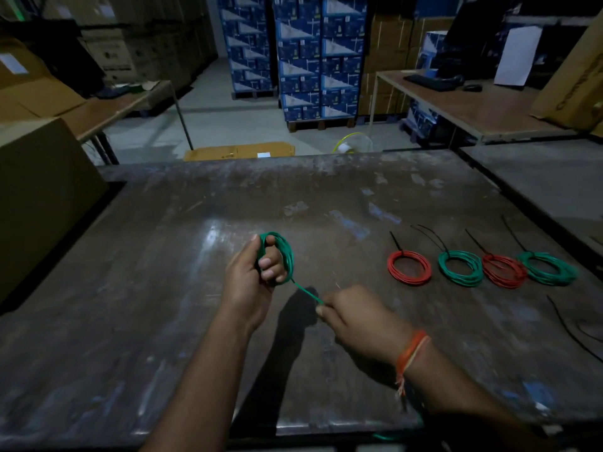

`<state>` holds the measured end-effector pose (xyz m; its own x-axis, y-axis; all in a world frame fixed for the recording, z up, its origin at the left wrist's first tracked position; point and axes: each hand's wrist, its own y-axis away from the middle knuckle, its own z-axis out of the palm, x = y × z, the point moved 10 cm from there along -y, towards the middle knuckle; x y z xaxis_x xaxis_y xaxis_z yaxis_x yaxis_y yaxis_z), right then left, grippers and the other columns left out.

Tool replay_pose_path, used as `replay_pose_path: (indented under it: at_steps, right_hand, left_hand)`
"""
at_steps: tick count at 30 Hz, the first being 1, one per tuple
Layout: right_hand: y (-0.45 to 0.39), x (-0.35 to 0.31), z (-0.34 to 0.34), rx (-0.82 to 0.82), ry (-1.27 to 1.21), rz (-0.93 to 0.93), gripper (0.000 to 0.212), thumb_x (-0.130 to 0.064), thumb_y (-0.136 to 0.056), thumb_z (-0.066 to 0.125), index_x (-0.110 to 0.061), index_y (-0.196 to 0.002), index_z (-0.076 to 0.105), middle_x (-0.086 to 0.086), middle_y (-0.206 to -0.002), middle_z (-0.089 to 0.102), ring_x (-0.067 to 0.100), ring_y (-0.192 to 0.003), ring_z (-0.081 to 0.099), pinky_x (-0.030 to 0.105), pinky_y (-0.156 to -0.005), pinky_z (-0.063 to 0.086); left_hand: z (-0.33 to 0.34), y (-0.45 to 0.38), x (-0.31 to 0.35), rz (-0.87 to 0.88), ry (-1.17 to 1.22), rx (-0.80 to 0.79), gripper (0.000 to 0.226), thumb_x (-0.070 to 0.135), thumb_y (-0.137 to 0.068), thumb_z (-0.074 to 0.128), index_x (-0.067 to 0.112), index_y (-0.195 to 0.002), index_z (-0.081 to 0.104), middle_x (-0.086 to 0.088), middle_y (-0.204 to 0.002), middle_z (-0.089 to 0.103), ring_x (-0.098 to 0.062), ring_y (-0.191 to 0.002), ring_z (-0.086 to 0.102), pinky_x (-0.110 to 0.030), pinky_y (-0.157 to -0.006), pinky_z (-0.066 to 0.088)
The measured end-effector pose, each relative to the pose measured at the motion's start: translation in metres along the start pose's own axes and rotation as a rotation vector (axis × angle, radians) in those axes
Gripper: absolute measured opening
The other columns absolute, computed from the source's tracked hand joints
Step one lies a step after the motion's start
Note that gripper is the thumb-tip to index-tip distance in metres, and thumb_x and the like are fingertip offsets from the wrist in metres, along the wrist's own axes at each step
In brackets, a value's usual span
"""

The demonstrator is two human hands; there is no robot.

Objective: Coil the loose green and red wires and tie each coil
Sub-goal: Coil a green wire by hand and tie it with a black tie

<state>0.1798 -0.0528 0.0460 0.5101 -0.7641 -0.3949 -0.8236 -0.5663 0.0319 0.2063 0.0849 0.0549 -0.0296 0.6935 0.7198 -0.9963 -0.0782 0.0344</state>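
Left hand: we find the left hand [253, 282] raised above the table, fingers curled through and around a green coil [281, 258], gripping it upright.
Green coil: several loops are gathered in that hand, above the middle of the table [163, 256], a little toward the near edge.
Free strand: a single green strand [306, 292] runs taut from the bottom of the coil down and to the right, into the other hand.
Right hand: we record the right hand [355, 318] clenched on the end of the strand, pinching it at the fingertips [321, 309]; an orange thread band [411, 352] sits on that wrist.
Finished coils: four coils lie flat in a row on the right part of the table, well apart from the hands. From left to right we note a red coil [409, 268], a green tied coil [460, 268], a second red coil [504, 270] and a second green coil [549, 268]. The three rightmost overlap or touch; the first lies slightly apart.
Ties: each coil in the row carries a black cable tie [395, 242] with its tail pointing away from us.
Spare ties: we see loose black ties [566, 327] near the right edge of the table.
Surroundings: stacked blue boxes [318, 57] stand beyond the table; a cardboard box [42, 190] sits at the left.
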Motion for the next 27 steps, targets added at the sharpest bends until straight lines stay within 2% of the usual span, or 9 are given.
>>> replay_pose_path:
  at_steps: [2,5,7,9,11,14,18,23,27]
  right_hand:
    - [0.003,0.010,-0.032,0.190,-0.015,0.084,0.034,-0.035,-0.107,0.042,-0.014,-0.091,0.064,0.015,-0.090,0.069,0.035,-0.087,0.064,0.039,-0.070,0.043]
    - [0.007,0.020,-0.060,0.335,0.016,0.154,0.035,-0.033,-0.107,0.041,-0.011,-0.095,0.065,0.016,-0.092,0.070,0.036,-0.090,0.064,0.035,-0.065,0.030]
    - [0.005,0.020,-0.049,0.251,0.056,0.144,0.038,-0.036,-0.107,0.040,-0.012,-0.095,0.066,0.015,-0.092,0.070,0.035,-0.089,0.065,0.034,-0.066,0.033]
    - [0.005,0.014,-0.022,0.085,0.084,0.108,0.039,-0.040,-0.106,0.043,-0.011,-0.094,0.066,0.016,-0.093,0.069,0.035,-0.090,0.065,0.034,-0.069,0.039]
    - [0.009,0.008,0.003,-0.030,0.063,0.064,0.034,-0.041,-0.103,0.047,-0.013,-0.095,0.065,0.013,-0.096,0.069,0.033,-0.093,0.065,0.033,-0.073,0.043]
    - [0.018,0.009,0.009,0.008,0.021,0.037,0.022,-0.040,-0.098,0.054,-0.019,-0.099,0.061,0.010,-0.098,0.070,0.033,-0.096,0.065,0.034,-0.075,0.047]
    - [0.028,0.019,-0.008,0.185,-0.098,0.020,0.019,-0.044,-0.092,0.049,-0.025,-0.096,0.050,0.002,-0.081,0.067,0.031,-0.082,0.064,0.042,-0.069,0.052]
    - [0.030,-0.008,-0.029,0.274,-0.083,-0.170,0.019,-0.043,-0.095,0.042,-0.027,-0.092,0.053,-0.003,-0.085,0.060,0.024,-0.080,0.059,0.040,-0.065,0.048]
    - [0.025,-0.030,-0.040,0.306,-0.124,-0.266,0.013,-0.039,-0.097,0.046,-0.028,-0.095,0.054,-0.007,-0.084,0.057,0.022,-0.079,0.057,0.039,-0.065,0.047]
  left_hand:
    - [0.003,0.002,0.000,-0.035,-0.006,-0.052,0.025,0.029,-0.103,0.036,0.014,-0.090,0.052,0.011,-0.052,0.031,-0.002,-0.039,0.027,-0.020,-0.043,0.030]
    - [0.006,0.006,-0.005,-0.072,0.025,-0.109,0.022,0.029,-0.101,0.039,0.015,-0.089,0.052,0.012,-0.051,0.031,-0.001,-0.039,0.028,-0.020,-0.044,0.029]
    - [0.006,0.005,-0.008,-0.066,0.071,-0.094,0.022,0.028,-0.101,0.039,0.016,-0.087,0.051,0.011,-0.051,0.031,-0.001,-0.038,0.028,-0.020,-0.043,0.030]
    - [0.004,0.002,-0.007,-0.051,0.122,-0.057,0.023,0.029,-0.100,0.038,0.017,-0.085,0.051,0.010,-0.049,0.032,-0.001,-0.037,0.028,-0.019,-0.043,0.030]
    - [0.001,-0.001,-0.004,-0.031,0.174,-0.030,0.026,0.029,-0.102,0.036,0.017,-0.083,0.050,0.010,-0.048,0.033,-0.002,-0.036,0.029,-0.019,-0.042,0.030]
    - [-0.010,-0.004,0.005,0.007,0.209,0.013,0.024,0.030,-0.100,0.038,0.018,-0.082,0.049,0.010,-0.047,0.034,-0.003,-0.035,0.029,-0.018,-0.043,0.028]
    - [-0.028,-0.007,0.013,0.046,0.204,0.071,0.031,0.031,-0.107,0.032,0.020,-0.082,0.048,0.010,-0.048,0.035,-0.003,-0.036,0.029,-0.019,-0.044,0.028]
    - [-0.022,-0.001,0.011,0.141,-0.002,0.112,0.028,0.026,-0.107,0.035,0.016,-0.085,0.049,0.009,-0.055,0.044,-0.004,-0.046,0.040,-0.018,-0.048,0.037]
    - [-0.003,0.007,0.007,0.245,-0.452,0.083,0.036,0.025,-0.109,0.034,0.006,-0.083,0.051,-0.004,-0.061,0.055,-0.014,-0.054,0.050,-0.022,-0.054,0.044]
